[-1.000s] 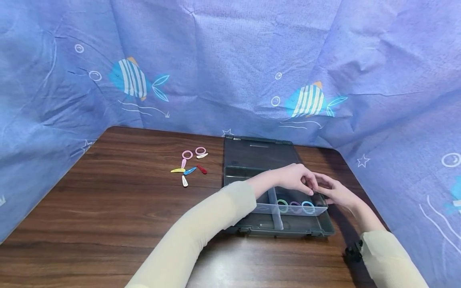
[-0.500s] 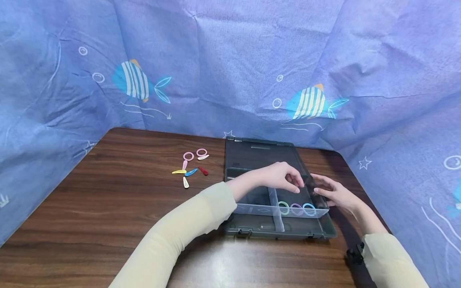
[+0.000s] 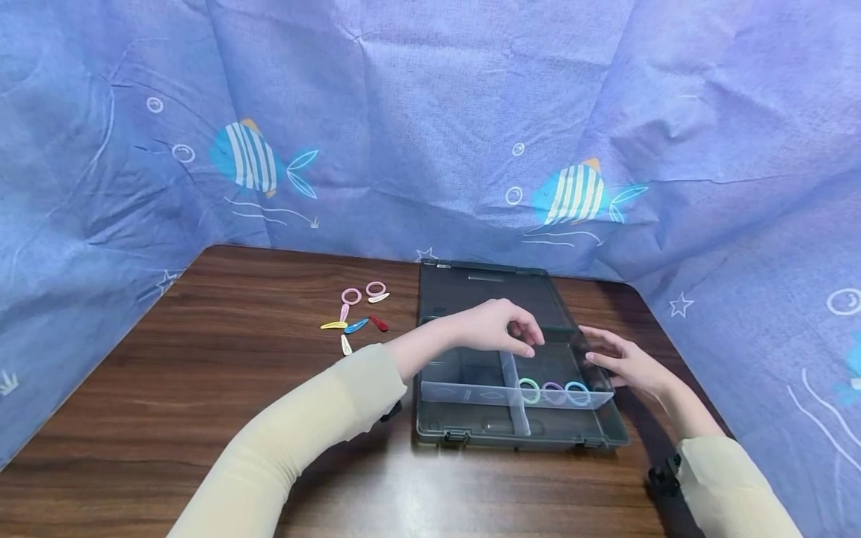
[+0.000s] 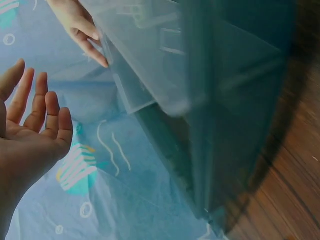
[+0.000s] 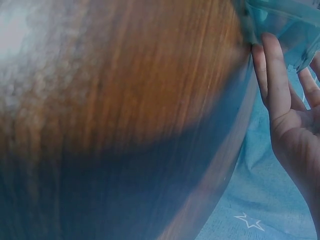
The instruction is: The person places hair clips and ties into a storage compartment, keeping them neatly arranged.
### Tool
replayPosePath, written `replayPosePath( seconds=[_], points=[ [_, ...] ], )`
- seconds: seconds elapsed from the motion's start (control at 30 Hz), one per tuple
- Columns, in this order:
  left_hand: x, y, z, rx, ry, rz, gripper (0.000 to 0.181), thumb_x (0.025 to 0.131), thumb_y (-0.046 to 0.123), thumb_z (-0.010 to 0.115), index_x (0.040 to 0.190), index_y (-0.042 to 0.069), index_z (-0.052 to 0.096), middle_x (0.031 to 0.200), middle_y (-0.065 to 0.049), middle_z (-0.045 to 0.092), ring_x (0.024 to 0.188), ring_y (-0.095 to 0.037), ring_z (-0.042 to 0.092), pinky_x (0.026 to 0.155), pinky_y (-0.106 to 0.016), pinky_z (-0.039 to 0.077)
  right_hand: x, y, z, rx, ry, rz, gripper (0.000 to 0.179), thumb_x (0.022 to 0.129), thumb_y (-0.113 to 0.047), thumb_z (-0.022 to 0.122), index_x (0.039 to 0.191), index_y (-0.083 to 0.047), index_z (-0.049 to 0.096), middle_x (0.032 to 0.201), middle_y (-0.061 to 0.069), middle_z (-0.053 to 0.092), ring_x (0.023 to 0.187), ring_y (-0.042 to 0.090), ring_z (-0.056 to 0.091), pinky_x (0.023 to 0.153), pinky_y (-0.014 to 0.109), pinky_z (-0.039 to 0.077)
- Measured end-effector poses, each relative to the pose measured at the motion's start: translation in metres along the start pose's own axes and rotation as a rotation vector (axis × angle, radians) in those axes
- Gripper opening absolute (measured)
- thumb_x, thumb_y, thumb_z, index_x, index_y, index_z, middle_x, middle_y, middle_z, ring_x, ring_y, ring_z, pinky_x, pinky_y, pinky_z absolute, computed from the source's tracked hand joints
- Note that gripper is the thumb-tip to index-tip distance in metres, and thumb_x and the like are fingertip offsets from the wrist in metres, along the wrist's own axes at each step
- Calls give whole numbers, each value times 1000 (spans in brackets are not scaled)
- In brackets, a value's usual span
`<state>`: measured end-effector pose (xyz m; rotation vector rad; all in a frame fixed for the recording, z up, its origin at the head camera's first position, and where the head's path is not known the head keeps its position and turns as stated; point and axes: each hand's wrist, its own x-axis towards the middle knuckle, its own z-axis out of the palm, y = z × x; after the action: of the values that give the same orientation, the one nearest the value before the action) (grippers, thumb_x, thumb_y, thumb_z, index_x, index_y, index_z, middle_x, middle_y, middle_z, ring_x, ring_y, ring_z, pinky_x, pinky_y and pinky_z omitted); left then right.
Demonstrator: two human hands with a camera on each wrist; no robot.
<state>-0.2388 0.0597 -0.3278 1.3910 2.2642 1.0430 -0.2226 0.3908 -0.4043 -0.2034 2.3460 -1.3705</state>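
Note:
A dark translucent storage box (image 3: 464, 417) lies on the table with its lid folded back. Clear dividers split its tray. Green (image 3: 529, 379), purple (image 3: 554, 384) and blue (image 3: 576, 383) hair ties stand in a row against a divider in the right-hand section. Over the tray hovers my left hand (image 3: 494, 326), fingers loosely bent and holding nothing; the left wrist view shows its palm bare. My right hand (image 3: 634, 366) rests at the box's right side, its fairly straight fingers (image 5: 276, 70) touching the outer wall.
Left of the box lie pink hair ties (image 3: 351, 297) and several snap hair clips, among them a yellow clip (image 3: 333, 326), a blue clip (image 3: 356, 326) and a red clip (image 3: 379, 323). A blue fish-print curtain (image 3: 430, 127) hangs behind the table (image 3: 202, 388).
My left hand has drawn left across the box, away from my right hand, with its fingers loosening. My right hand stays at the box's right edge.

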Motion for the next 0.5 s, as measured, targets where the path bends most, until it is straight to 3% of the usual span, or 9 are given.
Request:
replayPosePath(
  seconds=[0.1,0.33,0.5],
  points=[
    [-9,-4,-4,23,22,12,18,87,20,68,104,15,69,97,7,68,92,-6,58,87,-26,46,0,0,0,4,-4,-5,66,96,-28,54,150,-15,19,147,28,26,101,0,57,78,45,53],
    [-30,-16,-10,49,59,29,20,87,20,68,105,13,69,102,5,68,95,-12,58,84,-24,45,-1,0,-1,-7,-13,-29,66,96,-29,54,150,-13,19,149,27,21,102,-5,55,79,46,52],
    [-46,-24,-16,82,105,21,21,87,22,69,105,13,70,104,3,67,98,-16,57,83,-34,46,-2,-1,0,-22,-11,-30,66,96,-30,53,150,-14,19,149,27,23,104,-3,54,81,49,51]
  ],
)
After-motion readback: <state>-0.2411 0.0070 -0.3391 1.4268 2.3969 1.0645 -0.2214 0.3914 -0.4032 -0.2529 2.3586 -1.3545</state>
